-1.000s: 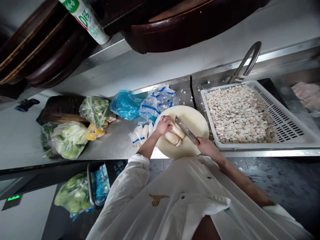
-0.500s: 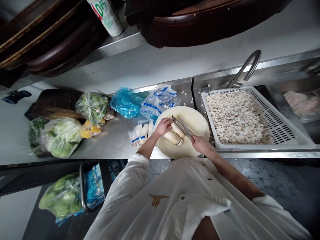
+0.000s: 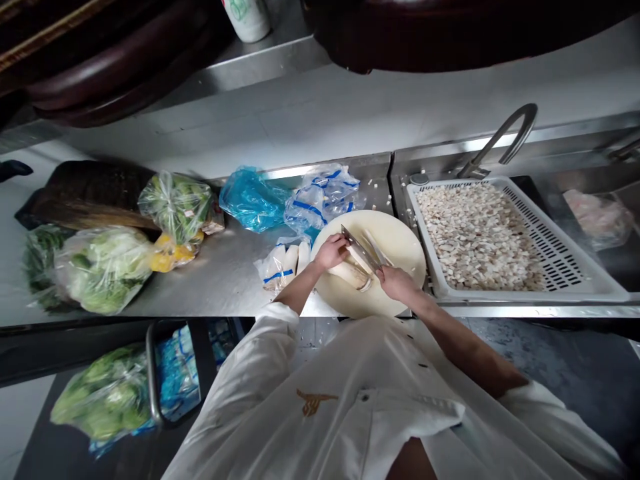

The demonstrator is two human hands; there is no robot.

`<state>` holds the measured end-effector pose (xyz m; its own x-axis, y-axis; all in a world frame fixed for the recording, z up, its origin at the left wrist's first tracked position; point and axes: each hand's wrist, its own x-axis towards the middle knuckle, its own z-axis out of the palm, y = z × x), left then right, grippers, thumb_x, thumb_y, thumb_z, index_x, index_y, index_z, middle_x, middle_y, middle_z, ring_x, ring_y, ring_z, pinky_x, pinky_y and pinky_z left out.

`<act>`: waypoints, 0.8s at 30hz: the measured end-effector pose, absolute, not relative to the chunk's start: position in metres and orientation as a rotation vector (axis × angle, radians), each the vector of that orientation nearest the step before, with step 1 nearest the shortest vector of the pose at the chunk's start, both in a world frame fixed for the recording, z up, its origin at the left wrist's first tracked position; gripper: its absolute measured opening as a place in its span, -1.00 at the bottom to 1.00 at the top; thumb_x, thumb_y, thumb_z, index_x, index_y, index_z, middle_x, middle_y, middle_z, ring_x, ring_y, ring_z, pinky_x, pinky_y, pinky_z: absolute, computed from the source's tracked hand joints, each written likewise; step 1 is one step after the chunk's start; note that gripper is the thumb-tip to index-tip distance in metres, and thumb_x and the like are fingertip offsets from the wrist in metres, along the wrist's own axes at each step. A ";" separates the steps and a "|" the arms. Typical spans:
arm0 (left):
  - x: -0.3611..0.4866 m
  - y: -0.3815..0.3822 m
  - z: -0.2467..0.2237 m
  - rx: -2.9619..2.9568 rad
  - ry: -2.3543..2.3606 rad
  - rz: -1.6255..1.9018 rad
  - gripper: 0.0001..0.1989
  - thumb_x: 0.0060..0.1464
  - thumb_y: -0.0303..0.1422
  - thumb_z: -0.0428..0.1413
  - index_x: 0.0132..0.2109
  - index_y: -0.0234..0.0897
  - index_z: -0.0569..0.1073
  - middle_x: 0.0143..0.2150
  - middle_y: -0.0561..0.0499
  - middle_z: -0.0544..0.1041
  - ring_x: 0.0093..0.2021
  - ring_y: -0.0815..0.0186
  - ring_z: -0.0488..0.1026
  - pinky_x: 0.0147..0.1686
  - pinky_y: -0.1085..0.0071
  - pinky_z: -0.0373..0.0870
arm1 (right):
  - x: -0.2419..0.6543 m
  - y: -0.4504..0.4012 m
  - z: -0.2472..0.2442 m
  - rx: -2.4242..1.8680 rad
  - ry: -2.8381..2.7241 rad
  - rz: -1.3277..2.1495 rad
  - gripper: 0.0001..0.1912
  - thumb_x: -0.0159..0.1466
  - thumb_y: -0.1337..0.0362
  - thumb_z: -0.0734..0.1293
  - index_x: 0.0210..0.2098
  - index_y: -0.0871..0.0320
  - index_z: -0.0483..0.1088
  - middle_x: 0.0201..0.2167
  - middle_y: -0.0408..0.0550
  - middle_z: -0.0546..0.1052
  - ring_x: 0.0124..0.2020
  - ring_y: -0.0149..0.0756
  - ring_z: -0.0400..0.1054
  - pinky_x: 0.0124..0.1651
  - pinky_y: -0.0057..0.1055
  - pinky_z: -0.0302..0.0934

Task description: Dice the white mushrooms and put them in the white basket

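Two grips noted. Your left hand [image 3: 333, 252] is bent over the left end of the pale mushroom [image 3: 351, 275], holding it down, with the fingertips close to the blade; pressing force cannot be read. Your right hand [image 3: 397, 283] is wrapped around the handle of the knife [image 3: 361, 247], whose blade slants away from you, alongside the piece.

Mushroom position: near half of the round board [image 3: 409, 257], under and beside your left hand. Thin slices [image 3: 379, 248] lie just right of the blade. Whether the blade is in the flesh or only beside it cannot be told.

Step in hand, as judged: slicing lengthwise. The next stroke calls for the left fingertips tucked back, the piece kept from rolling, and the blade parallel to its length for even thickness.

Outward: a bag of whole stems [image 3: 281, 262] sits on the tabletop [image 3: 225, 277] just left of the board; crumpled blue plastic [image 3: 256, 201] lies behind it. Right of the board, the white basket [image 3: 595, 288] holds many small diced pieces [image 3: 477, 240], suggesting that dicing follows slicing.
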<state>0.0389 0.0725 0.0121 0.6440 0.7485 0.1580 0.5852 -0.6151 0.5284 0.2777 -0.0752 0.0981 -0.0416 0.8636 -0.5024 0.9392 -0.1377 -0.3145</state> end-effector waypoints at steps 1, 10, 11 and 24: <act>0.039 0.073 0.013 2.431 1.062 0.520 -0.80 0.23 -0.37 0.18 -0.02 -0.18 0.57 0.13 -0.14 0.49 0.22 0.10 0.43 0.33 0.10 0.36 | 0.276 -0.071 0.094 2.101 1.952 -0.946 -0.55 0.58 0.13 0.08 0.10 0.22 0.51 0.04 0.23 0.65 0.04 -0.09 0.56 0.02 -0.36 0.26; 0.041 0.080 0.019 2.492 1.056 0.446 -0.77 0.14 -0.37 0.22 -0.03 -0.19 0.57 0.12 -0.13 0.52 0.23 0.08 0.43 0.37 0.10 0.31 | 0.294 -0.046 0.096 2.101 1.962 -1.055 -0.52 0.57 0.09 0.11 0.07 0.23 0.57 0.05 0.23 0.66 0.06 -0.08 0.56 0.00 -0.40 0.28; 0.041 0.079 0.019 2.492 1.062 0.440 -0.77 0.15 -0.36 0.22 -0.03 -0.19 0.57 0.12 -0.13 0.52 0.22 0.08 0.44 0.37 0.10 0.31 | 0.288 -0.044 0.097 2.110 1.965 -1.037 -0.52 0.57 0.11 0.11 0.11 0.24 0.56 0.07 0.24 0.64 0.09 -0.07 0.55 0.03 -0.39 0.27; 0.008 0.016 0.048 2.405 1.223 0.607 -0.69 0.34 -0.29 0.10 0.16 -0.15 0.54 0.16 -0.13 0.51 0.25 0.10 0.42 0.33 0.04 0.37 | 0.287 -0.056 0.117 2.139 2.093 -0.826 -0.48 0.60 0.11 0.00 0.13 0.22 0.49 0.00 0.23 0.66 0.03 -0.08 0.56 0.05 -0.33 0.27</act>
